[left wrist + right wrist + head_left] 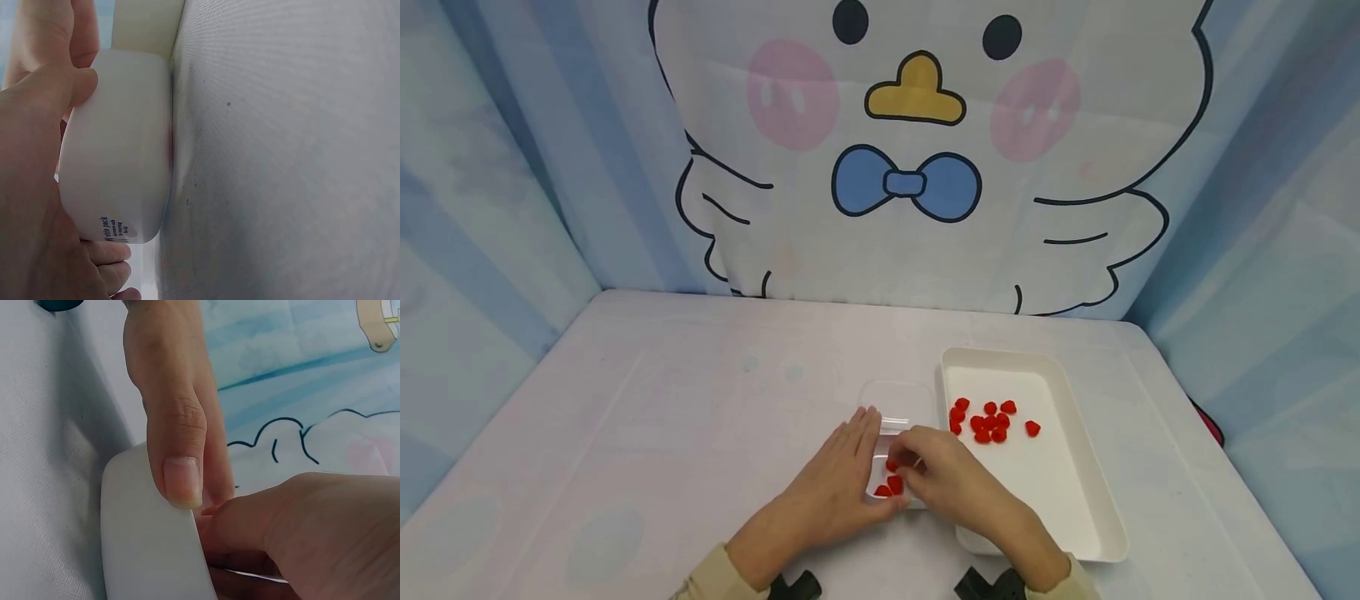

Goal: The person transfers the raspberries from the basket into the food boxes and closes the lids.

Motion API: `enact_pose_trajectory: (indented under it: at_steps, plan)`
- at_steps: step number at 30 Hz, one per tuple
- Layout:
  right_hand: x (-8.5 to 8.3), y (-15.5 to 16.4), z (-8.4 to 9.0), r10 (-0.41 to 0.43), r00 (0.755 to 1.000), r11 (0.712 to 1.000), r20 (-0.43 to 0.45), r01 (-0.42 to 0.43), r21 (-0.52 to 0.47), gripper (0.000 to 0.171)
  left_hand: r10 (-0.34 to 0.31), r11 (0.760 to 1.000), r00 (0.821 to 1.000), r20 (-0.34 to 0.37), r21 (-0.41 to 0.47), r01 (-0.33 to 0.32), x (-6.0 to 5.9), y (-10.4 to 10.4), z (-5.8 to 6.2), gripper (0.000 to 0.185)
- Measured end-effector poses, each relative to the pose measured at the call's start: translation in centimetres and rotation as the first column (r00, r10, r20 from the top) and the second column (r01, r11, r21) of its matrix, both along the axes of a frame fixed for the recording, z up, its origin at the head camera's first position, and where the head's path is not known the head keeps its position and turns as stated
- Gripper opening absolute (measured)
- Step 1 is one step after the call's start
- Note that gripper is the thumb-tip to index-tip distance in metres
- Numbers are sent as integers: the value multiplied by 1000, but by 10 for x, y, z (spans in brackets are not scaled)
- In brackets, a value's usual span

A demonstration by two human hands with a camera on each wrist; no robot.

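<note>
Background: a blue striped cloth with a big cartoon bird [917,150] hung behind the table and on both sides.
Surface: the table [662,417] was covered with a pale cloth with faint pastel spots.
Small container: a small white plastic container [889,487] stood on the table near the person, just to the left of the tray, and both hands were around it. In the left wrist view its rounded white wall [119,156] carried a small printed label near the bottom.
Red pieces in the container: a few red pieces [891,483] lay inside, partly hidden by the fingers.
Left hand: the left hand [842,475] lay against the left side of the container, the fingers straight and close together, the thumb pressed on its wall.
Right hand: the right hand [943,483] was over the container, the fingers curled and drawn together at its rim. Whether they pinched a red piece, I cannot tell.
Lid: a clear lid [897,400] lay flat on the table just behind the container, touching the tray's left wall.
Tray: a white rectangular tray [1075,483] stood to the right of the hands.
Red pieces in the tray: a group of red pieces [988,421] lay in its far half, one a little apart on the right.
</note>
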State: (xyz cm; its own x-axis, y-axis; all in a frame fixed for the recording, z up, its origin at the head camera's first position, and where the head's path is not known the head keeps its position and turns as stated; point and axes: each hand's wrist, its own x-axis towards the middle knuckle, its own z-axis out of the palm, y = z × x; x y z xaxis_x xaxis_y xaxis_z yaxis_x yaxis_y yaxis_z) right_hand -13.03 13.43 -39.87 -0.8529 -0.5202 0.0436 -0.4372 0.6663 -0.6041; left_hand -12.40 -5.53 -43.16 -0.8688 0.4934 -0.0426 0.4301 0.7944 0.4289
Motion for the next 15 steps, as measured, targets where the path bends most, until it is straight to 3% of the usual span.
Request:
enact_pose_trajectory:
  at_steps: [5, 15]
  plan:
    - [0, 3, 2, -19, 1000, 999, -16, 18, -41, 16, 1, 1000, 1000, 5, -3, -1, 1, 0, -1, 104]
    - [-7, 22, 13, -150, 986, 983, -72, 141, -121, 15, 4, 1000, 1000, -3, 1, -4, 1, 0, -2, 103]
